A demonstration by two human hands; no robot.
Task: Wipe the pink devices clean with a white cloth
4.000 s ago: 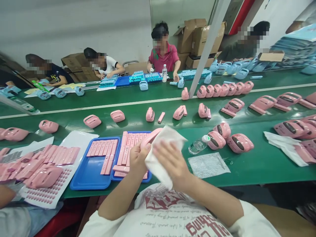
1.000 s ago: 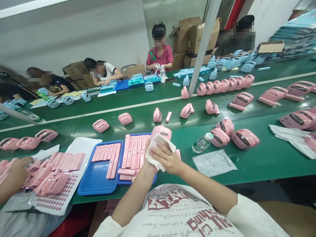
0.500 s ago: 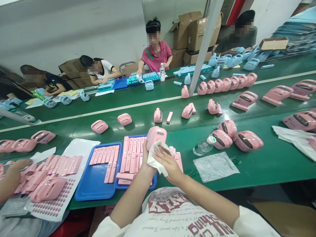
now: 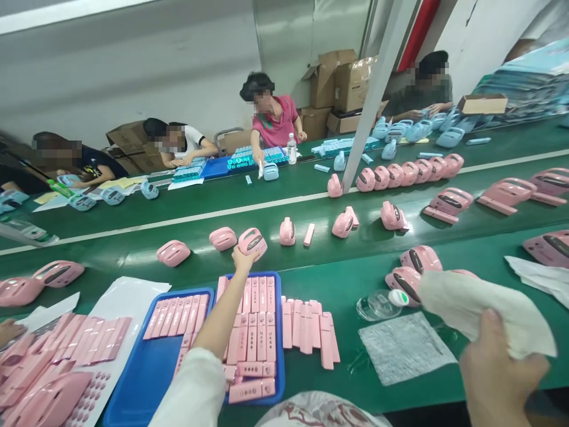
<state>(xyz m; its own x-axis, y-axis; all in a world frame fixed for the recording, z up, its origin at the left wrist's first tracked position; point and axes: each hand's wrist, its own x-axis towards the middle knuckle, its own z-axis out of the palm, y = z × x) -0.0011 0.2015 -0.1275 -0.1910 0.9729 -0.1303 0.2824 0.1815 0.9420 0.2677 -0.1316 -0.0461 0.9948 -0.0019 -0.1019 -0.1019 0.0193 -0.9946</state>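
My left hand (image 4: 243, 260) stretches forward and grips a glossy pink plastic housing (image 4: 252, 242) with a handle and a dark oval panel, at the near side of the green belt. A white cloth (image 4: 484, 305) is pinched in my right hand (image 4: 502, 362), raised at the lower right in front of other pink housings (image 4: 420, 259). Beneath my left arm is a blue tray (image 4: 279, 332) of pink bar-shaped parts (image 4: 252, 335). A second blue tray (image 4: 133, 379), partly filled with such bars, adjoins it on the left.
Loose pink bars (image 4: 306, 326) lie right of the trays. A clear bottle (image 4: 377, 305) lies beside a plastic bag (image 4: 406, 347). Pink housings line the belt (image 4: 133, 237). A metal post (image 4: 368, 112) rises behind it. Co-workers sit opposite; a neighbour's hand (image 4: 9, 331) shows at left.
My left hand has carried the pink housing forward from my chest to the belt. The right hand has drawn away to the right with the cloth, off the housing.
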